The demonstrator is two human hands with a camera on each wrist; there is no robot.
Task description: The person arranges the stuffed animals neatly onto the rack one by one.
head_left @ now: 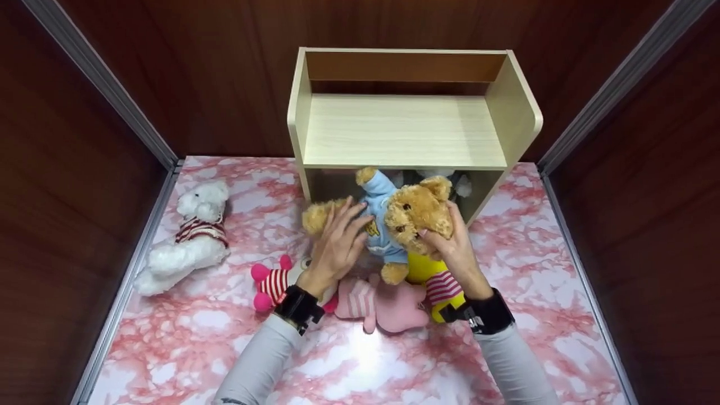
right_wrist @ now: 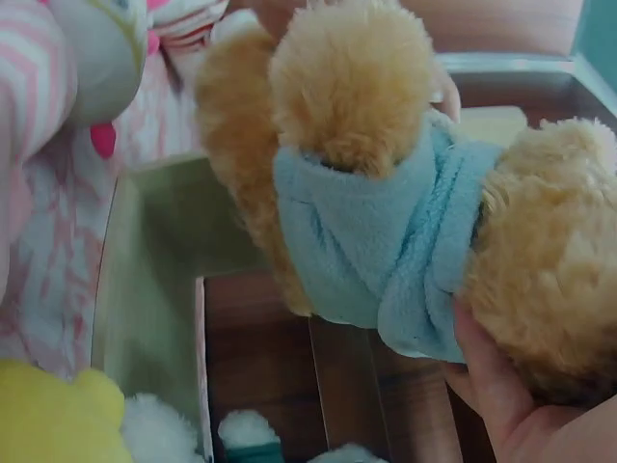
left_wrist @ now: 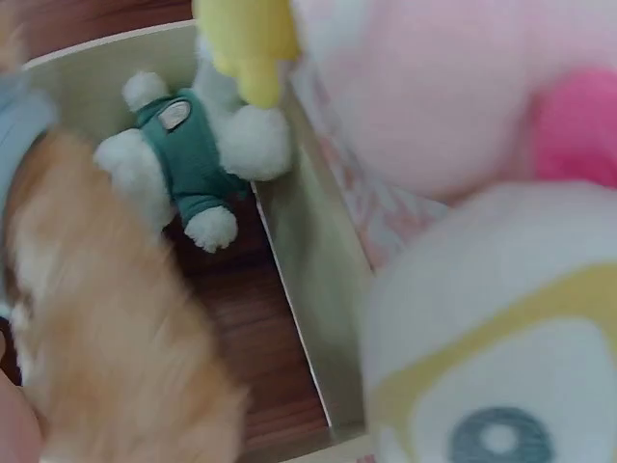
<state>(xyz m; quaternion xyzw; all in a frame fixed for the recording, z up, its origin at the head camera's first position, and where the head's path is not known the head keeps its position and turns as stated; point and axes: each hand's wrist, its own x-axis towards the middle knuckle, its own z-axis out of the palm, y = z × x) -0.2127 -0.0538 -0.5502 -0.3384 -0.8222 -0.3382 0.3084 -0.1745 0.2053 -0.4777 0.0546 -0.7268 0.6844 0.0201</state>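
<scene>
A tan teddy bear (head_left: pixel 416 219) in a light blue top is tilted sideways in front of the shelf's lower compartment. My right hand (head_left: pixel 458 247) grips it by the head, thumb near the muzzle; the right wrist view shows this hand (right_wrist: pixel 511 395) behind the bear's neck. Fairly straight fingers of my left hand (head_left: pixel 337 242) lie against the bear's belly and leg; the left thumb is hidden. In the left wrist view the bear's blurred leg (left_wrist: pixel 116 318) fills the left side. Inside the compartment sits a white plush toy in a green shirt (left_wrist: pixel 193 154).
The pale wooden shelf (head_left: pixel 405 129) stands against the back wall. Below my hands lie a pink plush toy (head_left: pixel 394 306), a yellow one with striped clothing (head_left: pixel 433 275) and a red-striped one (head_left: pixel 275 286). A white plush dog (head_left: pixel 191 253) lies at the left.
</scene>
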